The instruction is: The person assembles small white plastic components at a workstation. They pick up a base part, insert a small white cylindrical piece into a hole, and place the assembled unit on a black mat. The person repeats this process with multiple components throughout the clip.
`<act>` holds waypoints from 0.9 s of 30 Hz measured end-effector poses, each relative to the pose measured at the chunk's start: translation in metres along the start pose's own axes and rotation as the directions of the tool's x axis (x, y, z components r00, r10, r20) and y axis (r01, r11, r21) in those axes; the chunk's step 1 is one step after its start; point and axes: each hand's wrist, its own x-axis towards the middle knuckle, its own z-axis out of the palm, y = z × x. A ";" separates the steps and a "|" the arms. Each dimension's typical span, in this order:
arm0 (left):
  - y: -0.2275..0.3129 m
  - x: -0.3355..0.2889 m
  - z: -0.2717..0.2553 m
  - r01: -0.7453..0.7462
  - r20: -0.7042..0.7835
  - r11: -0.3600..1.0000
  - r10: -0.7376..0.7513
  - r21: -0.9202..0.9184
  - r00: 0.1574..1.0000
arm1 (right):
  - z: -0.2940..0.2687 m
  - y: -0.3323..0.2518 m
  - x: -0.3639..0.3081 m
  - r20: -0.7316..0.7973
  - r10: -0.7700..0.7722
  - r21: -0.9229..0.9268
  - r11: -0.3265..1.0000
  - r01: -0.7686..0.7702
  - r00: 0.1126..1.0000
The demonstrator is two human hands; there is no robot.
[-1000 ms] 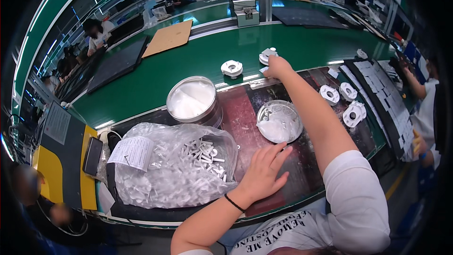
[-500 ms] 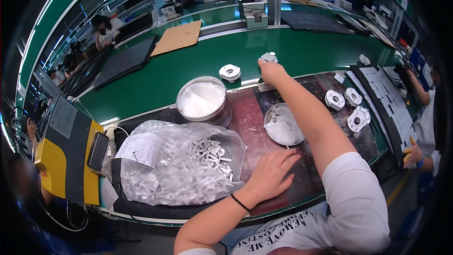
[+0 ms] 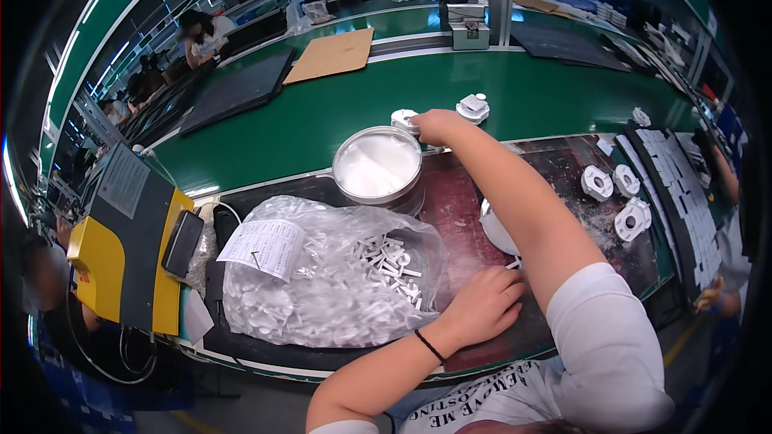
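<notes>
My right hand (image 3: 441,126) reaches over the bench onto the green surface, fingers closed on the edge of a white round plastic part (image 3: 404,119) just behind the metal tin. To its right stands a similar white part (image 3: 473,110) with a small round piece on top. My left hand (image 3: 484,305) lies on the dark red mat, fingers loosely bent and apart. Close to its fingertips is a small white pin (image 3: 514,263); I see no grip on it. A shallow dish (image 3: 497,229) is mostly covered by my right forearm.
A round tin (image 3: 378,165) with white lining stands mid-bench. Left of my hands lies a clear bag (image 3: 322,297) of white pins, beside a yellow-grey machine (image 3: 129,249). Several white parts (image 3: 597,183) sit at right, near a dark board (image 3: 667,201). Other people work across and beside the bench.
My right hand has left the white part with the small round piece and moved left to the other white part. My left hand's fingers have drawn in. The whole view has shifted.
</notes>
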 end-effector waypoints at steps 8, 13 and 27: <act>-0.001 -0.002 0.001 -0.020 -0.002 1.000 0.020 0.000 1.000 | -0.003 0.009 -0.016 -0.098 -0.044 0.066 0.997 0.051 0.994; 0.001 -0.003 0.001 -0.041 -0.016 0.999 0.041 -0.019 0.999 | -0.041 0.030 -0.089 -0.115 -0.110 0.352 0.925 0.144 0.987; 0.023 0.000 -0.017 -0.219 -0.207 0.973 0.228 0.069 0.951 | -0.024 -0.005 -0.341 0.370 -0.402 0.672 0.738 0.057 0.838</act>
